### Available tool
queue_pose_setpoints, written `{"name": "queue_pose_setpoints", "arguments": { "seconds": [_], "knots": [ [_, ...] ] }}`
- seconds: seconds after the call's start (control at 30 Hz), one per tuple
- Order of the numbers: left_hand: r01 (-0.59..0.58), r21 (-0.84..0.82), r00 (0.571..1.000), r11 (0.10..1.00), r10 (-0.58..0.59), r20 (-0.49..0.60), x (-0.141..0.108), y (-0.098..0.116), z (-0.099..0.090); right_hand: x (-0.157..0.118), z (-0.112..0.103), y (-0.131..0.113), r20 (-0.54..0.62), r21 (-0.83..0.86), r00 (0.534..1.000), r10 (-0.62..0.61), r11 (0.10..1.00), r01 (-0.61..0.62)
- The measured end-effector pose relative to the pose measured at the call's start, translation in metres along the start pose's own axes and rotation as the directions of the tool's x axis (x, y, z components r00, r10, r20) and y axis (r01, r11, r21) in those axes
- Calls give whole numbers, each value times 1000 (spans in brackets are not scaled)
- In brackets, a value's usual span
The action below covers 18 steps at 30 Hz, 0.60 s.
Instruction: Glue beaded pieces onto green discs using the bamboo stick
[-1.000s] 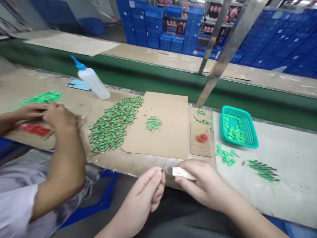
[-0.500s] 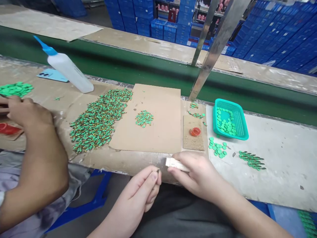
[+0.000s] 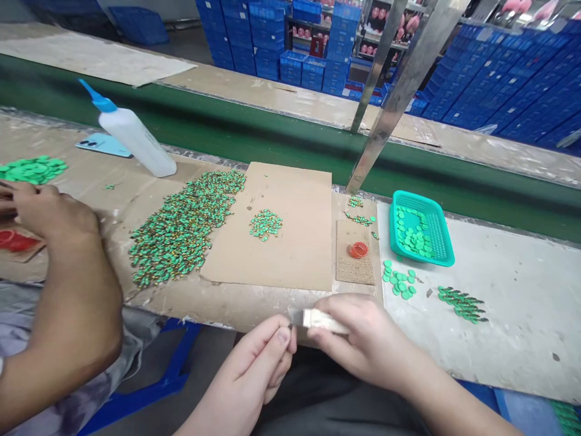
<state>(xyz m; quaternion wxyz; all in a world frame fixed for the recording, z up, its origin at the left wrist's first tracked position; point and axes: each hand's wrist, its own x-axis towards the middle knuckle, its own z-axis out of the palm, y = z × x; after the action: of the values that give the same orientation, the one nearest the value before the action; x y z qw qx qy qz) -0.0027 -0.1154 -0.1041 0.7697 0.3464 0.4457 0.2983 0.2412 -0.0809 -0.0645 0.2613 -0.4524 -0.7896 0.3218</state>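
My left hand (image 3: 267, 357) pinches a small dark piece (image 3: 291, 325) between thumb and forefinger; most of it is hidden. In my right hand (image 3: 363, 333) is a knife (image 3: 324, 320) with a whitish, wrapped-looking handle. Its short metal blade (image 3: 297, 317) points left, close to the piece; I cannot tell if they touch. Beyond my hands, a cluster of small green-and-brown pieces (image 3: 265, 224) lies on a cardboard sheet (image 3: 290, 260). To its right, a red ring-shaped cap (image 3: 357, 249) sits on a small board (image 3: 354, 274).
A heap of green-and-brown pieces (image 3: 186, 230) lies left, behind it a glue bottle (image 3: 136, 142) and a phone (image 3: 103, 145). Right are a teal basket (image 3: 439, 236), loose green discs (image 3: 400, 283) and rowed pieces (image 3: 462, 304). A co-worker's arm (image 3: 72, 284) is at left. A metal post (image 3: 385, 109) rises behind.
The knife's blade now shows plainly beside my left fingertips; before, it was hardly visible. The whole scene sits slightly lower in view. Both hands keep their grips.
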Motion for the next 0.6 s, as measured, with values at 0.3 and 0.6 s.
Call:
{"name": "queue_pose_setpoints", "arguments": {
  "seconds": [0.3, 0.6],
  "knots": [
    [-94, 197, 992, 976, 109, -64, -2, 11, 1, -3, 4, -7, 14, 18, 1000, 28, 999, -28],
    [-142, 285, 978, 948, 179, -108, -3, 11, -1, -3, 8, -13, 39, 14, 999, 32, 999, -33]
  ]
}}
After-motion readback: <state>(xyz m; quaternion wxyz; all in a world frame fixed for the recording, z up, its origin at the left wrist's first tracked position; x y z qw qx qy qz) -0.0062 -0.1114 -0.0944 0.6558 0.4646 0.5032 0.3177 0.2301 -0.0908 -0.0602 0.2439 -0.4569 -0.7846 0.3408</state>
